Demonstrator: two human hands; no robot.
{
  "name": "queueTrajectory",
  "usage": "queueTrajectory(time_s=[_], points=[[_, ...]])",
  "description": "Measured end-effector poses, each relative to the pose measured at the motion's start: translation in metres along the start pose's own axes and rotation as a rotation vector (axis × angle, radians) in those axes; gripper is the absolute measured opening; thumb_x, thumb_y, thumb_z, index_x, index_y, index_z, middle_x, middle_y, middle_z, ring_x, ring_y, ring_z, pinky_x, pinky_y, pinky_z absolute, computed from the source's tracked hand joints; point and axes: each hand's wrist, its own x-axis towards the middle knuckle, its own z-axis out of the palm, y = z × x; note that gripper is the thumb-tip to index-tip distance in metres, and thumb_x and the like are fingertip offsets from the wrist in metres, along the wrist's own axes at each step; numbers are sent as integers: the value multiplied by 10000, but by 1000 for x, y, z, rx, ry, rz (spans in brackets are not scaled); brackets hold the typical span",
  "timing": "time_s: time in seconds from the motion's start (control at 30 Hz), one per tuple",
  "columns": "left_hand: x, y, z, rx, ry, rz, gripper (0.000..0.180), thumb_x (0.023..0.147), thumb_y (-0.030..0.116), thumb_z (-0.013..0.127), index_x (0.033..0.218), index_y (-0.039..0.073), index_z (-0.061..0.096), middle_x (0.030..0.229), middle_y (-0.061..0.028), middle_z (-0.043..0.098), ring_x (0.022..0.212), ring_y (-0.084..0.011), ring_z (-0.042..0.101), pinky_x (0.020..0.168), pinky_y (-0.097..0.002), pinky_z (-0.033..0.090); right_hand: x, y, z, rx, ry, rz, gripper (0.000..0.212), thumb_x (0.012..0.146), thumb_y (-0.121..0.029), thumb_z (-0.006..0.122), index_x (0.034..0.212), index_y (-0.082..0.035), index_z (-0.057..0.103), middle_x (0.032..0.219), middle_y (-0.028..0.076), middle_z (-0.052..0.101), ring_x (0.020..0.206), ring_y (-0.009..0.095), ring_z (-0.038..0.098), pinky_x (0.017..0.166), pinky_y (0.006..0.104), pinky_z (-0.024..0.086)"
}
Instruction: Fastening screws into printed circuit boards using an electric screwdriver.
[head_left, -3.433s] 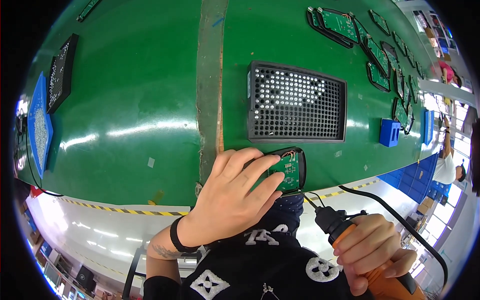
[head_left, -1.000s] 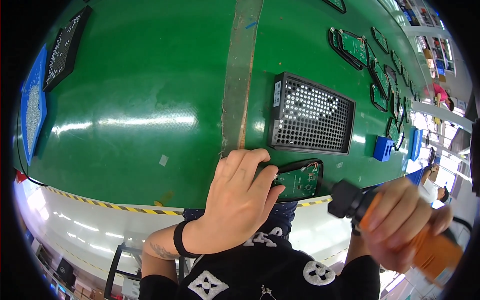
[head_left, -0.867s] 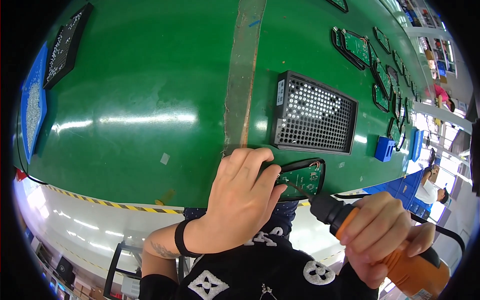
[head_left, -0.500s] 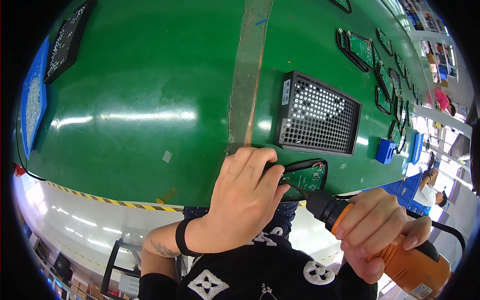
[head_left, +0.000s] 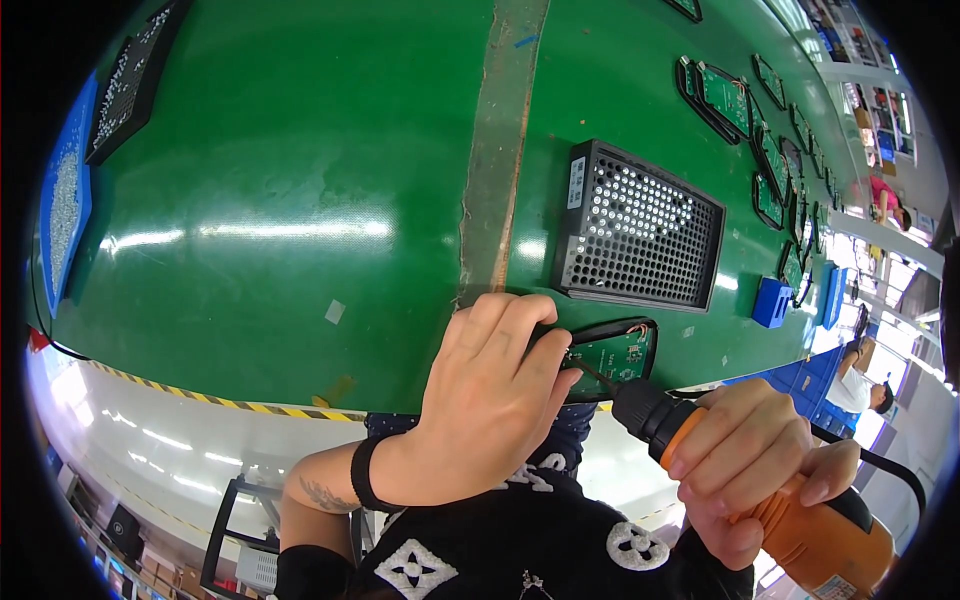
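My right hand (head_left: 750,460) is wrapped round an orange and black electric screwdriver (head_left: 820,540), tilted so its thin bit points up and left. The bit's tip reaches a green circuit board (head_left: 620,358) set in a black frame near the table's front edge. My left hand (head_left: 495,385) is closed on the left end of this framed circuit board, thumb and forefinger pinched close to the bit's tip. Its palm and fingers hide that end of the board, so whatever lies at the tip is too small to make out.
Just beyond the board stands a black perforated tray (head_left: 640,228), partly filled with small silvery pieces. Several framed circuit boards (head_left: 725,100) lie at the far right, near a blue block (head_left: 771,302). A blue tray (head_left: 66,200) of small pieces and another black tray (head_left: 135,85) sit far left.
Almost nothing differs. Both hands, the electric screwdriver and the board keep nearly the same places, with only a very slight shift of the screwdriver's body.
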Motion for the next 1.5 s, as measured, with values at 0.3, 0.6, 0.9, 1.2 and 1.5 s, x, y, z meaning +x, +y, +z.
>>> queueTrajectory(time_s=[0.3,0.6,0.9,1.2,1.5], points=[[-2,-1,-2,24,-45,14,299,602,64,708,853,-11,564,965,-99,473,883,-261,476,721,-351,381,0,-2,3,-20,-4,21,396,728,-93,639,991,-43,347,555,25,519,370,101,490,353,223,465],[1,2,0,13,-9,-5,369,548,35,732,889,22,594,959,-76,501,836,-257,477,703,-359,379,9,-6,6,19,-169,165,401,737,-13,629,1024,-65,354,555,72,532,387,191,507,364,312,465],[4,19,-6,139,-54,-30,400,606,76,715,959,45,528,920,-85,521,803,-259,510,683,-347,409,7,-18,-4,155,32,-17,355,751,-38,607,998,-59,353,557,24,498,386,124,486,357,242,449],[145,-7,-104,-69,-150,-267,269,758,80,598,988,-33,516,656,-114,595,509,-136,563,436,-292,433,-11,-70,-71,-30,485,-386,281,725,-51,552,923,-23,355,550,35,478,425,104,490,394,204,424],[345,-128,-99,556,495,-74,740,621,388,746,1188,9,459,1101,-190,542,1009,-285,529,848,-409,424,-17,-67,-65,-76,606,-134,383,755,-92,637,966,-79,317,522,35,483,356,140,462,358,254,466]])
